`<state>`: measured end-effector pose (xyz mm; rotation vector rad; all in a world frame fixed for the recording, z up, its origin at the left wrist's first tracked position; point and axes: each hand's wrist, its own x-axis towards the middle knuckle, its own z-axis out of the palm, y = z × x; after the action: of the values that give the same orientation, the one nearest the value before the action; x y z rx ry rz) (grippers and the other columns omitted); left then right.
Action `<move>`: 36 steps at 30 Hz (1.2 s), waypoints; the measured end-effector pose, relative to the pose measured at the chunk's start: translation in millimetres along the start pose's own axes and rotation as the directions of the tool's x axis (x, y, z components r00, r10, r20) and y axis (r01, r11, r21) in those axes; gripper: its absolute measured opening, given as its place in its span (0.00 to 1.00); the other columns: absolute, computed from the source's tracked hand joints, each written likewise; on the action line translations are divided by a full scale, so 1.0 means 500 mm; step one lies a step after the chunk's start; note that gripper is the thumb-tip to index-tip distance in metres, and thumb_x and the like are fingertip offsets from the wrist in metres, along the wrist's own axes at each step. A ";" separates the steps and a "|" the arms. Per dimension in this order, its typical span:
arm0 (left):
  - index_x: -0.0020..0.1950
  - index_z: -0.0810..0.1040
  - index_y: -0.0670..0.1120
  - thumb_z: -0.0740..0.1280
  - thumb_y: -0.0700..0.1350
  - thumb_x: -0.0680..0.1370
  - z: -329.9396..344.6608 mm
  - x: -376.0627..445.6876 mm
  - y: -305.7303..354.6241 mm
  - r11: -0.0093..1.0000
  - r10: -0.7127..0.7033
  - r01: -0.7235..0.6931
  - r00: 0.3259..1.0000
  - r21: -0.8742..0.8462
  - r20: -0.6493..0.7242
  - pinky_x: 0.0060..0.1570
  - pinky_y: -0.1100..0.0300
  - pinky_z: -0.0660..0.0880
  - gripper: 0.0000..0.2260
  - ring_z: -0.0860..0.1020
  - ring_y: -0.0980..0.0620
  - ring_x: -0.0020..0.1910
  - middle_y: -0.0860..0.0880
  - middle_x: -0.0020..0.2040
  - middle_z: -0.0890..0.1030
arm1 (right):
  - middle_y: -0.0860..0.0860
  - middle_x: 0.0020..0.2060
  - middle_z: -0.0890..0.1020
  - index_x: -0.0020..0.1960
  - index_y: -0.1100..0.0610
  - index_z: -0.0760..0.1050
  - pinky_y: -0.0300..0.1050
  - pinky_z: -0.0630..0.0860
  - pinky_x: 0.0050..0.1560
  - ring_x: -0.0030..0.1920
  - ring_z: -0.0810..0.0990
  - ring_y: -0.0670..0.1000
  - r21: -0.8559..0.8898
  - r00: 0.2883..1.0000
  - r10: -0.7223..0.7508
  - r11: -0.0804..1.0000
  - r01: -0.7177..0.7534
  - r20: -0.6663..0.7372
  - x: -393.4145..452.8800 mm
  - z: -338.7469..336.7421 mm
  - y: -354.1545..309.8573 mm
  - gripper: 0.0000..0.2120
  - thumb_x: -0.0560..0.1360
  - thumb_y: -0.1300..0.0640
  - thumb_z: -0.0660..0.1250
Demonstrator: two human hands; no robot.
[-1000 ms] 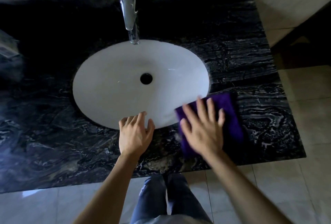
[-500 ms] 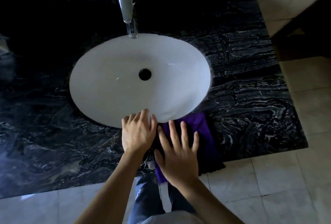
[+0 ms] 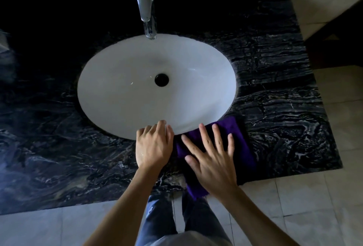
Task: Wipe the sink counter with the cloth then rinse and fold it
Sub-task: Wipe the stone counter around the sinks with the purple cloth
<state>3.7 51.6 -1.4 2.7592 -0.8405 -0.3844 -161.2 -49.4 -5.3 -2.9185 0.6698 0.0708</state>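
Observation:
A purple cloth (image 3: 240, 143) lies flat on the black marble counter (image 3: 284, 108), just in front of the white oval sink (image 3: 137, 92) at its right front rim. My right hand (image 3: 210, 159) presses on the cloth with straight, spread fingers. The cloth's near corner hangs over the counter's front edge. My left hand (image 3: 153, 145) rests on the counter at the sink's front rim, right beside the cloth, fingers loosely bent and holding nothing.
A chrome tap (image 3: 145, 4) stands behind the sink, with no water running. The black drain (image 3: 161, 79) sits in the bowl's middle. Beige floor tiles (image 3: 314, 206) lie beyond the counter's front and right edges. My legs in jeans (image 3: 163, 220) stand below.
My right hand slid the cloth left along the front of the counter toward my left hand, then a little back to the right. My left hand stayed at the sink's rim.

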 end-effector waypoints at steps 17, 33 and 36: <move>0.48 0.76 0.48 0.50 0.54 0.82 0.003 0.005 0.004 1.000 -0.001 0.000 0.999 0.025 0.043 0.45 0.49 0.72 0.18 0.80 0.41 0.42 0.47 0.38 0.83 | 0.57 0.81 0.61 0.77 0.39 0.65 0.77 0.52 0.73 0.80 0.56 0.68 -0.015 0.972 0.233 0.972 -0.233 -0.026 0.014 0.000 -0.021 0.28 0.79 0.37 0.60; 0.50 0.77 0.48 0.49 0.55 0.82 0.006 0.006 0.006 0.999 -0.022 0.020 0.998 0.039 0.054 0.49 0.49 0.73 0.19 0.80 0.43 0.43 0.48 0.39 0.84 | 0.54 0.82 0.58 0.79 0.41 0.61 0.76 0.53 0.73 0.81 0.55 0.65 -0.016 0.889 0.457 0.889 -0.457 -0.026 0.162 -0.044 0.209 0.30 0.78 0.37 0.54; 0.50 0.77 0.49 0.50 0.55 0.82 0.007 0.008 0.007 0.998 -0.032 0.029 0.998 0.049 0.061 0.49 0.49 0.72 0.18 0.80 0.43 0.44 0.48 0.40 0.84 | 0.55 0.80 0.63 0.78 0.42 0.64 0.75 0.53 0.74 0.80 0.58 0.66 -0.018 0.962 0.268 0.963 -0.269 -0.049 0.030 -0.015 0.059 0.29 0.78 0.40 0.60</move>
<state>4.1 45.9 -4.5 2.8212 -0.8330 -0.4631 -160.4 -83.3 -2.9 -2.8395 1.0770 0.0413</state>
